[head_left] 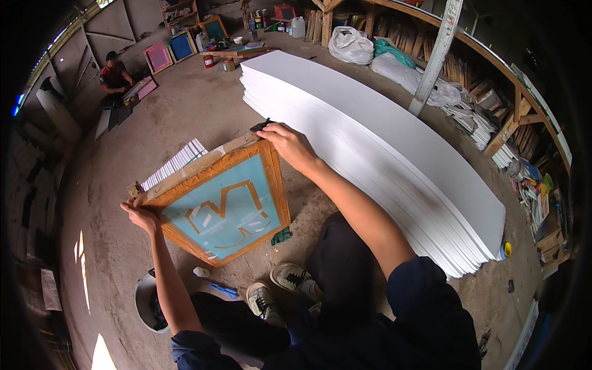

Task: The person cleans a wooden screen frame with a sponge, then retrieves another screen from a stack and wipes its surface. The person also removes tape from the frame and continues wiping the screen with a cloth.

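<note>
Screen [231, 206] tilting between two hands above a cluttered floor

Screen is showing blue mesh inside a wooden frame [277, 185] with orange edging. It is slanting in front of the person, left of the stacked sheets [345, 123], mesh facing the wearer. Whether its lower edge is resting on the floor [191, 105], I cannot tell.

Left hand [143, 217] is gripping the upper left corner from outside. Right hand [290, 145] is closing on a black piece [262, 125] at the upper right corner. Whether it is clasping the wood too, I cannot tell; nor what the piece is.

White strips [185, 159] are lying in a row behind the top edge. Green cloth [281, 235] is lying near the lower right corner. Bottle [200, 272] and blue tool [223, 291] are lying near the shoes [264, 301]; a bucket [145, 302] is standing beside the left forearm [172, 283]. A co-worker [115, 77] is sitting well apart.

Risks, my reading: weight is probably hanging partly on the left hand's corner hold; fingers slipping there could be dropping the frame toward the shoes. A right hand minding only the black piece could be letting that corner twist. A drop onto the tool could be marking the mesh. Swinging right could be scuffing the sheets; tipping backward, crushing the strips.
</note>
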Action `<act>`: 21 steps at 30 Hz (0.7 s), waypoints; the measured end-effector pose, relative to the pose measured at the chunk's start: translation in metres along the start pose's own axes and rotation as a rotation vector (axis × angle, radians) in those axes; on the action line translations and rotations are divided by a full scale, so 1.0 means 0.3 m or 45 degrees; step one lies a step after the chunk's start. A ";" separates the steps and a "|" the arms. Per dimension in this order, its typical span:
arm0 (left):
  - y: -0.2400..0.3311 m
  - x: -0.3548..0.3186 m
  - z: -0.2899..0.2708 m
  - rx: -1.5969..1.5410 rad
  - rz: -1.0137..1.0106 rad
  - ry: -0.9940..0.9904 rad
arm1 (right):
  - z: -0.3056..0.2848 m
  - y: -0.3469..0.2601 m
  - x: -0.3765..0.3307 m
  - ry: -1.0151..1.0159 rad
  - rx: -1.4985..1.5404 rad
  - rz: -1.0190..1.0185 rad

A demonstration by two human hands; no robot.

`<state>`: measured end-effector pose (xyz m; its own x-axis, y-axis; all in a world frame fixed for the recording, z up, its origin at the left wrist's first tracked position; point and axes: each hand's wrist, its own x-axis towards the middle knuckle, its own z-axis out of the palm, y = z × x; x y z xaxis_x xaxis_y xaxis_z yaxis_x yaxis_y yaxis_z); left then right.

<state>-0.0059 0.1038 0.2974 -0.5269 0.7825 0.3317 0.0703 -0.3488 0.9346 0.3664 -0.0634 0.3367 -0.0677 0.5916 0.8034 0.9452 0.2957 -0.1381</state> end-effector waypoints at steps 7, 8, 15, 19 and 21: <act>0.009 0.003 -0.004 0.001 0.051 -0.001 | -0.035 0.181 -0.250 -0.264 0.023 0.789; 0.017 -0.001 0.001 -0.006 0.072 -0.004 | -0.040 0.216 -0.240 -0.135 -0.024 0.824; 0.017 0.019 -0.038 0.024 0.014 0.063 | 0.050 0.009 0.065 0.173 0.380 0.657; 0.053 -0.017 -0.007 0.026 0.022 0.075 | 0.112 -0.062 0.083 -0.104 0.135 0.139; 0.057 -0.021 -0.017 0.065 0.020 0.047 | 0.079 -0.042 0.087 -0.272 0.392 0.205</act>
<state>-0.0058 0.0901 0.3107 -0.5562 0.7572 0.3426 0.1219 -0.3335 0.9348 0.3451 -0.0338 0.3456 -0.0220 0.7819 0.6230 0.8114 0.3781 -0.4458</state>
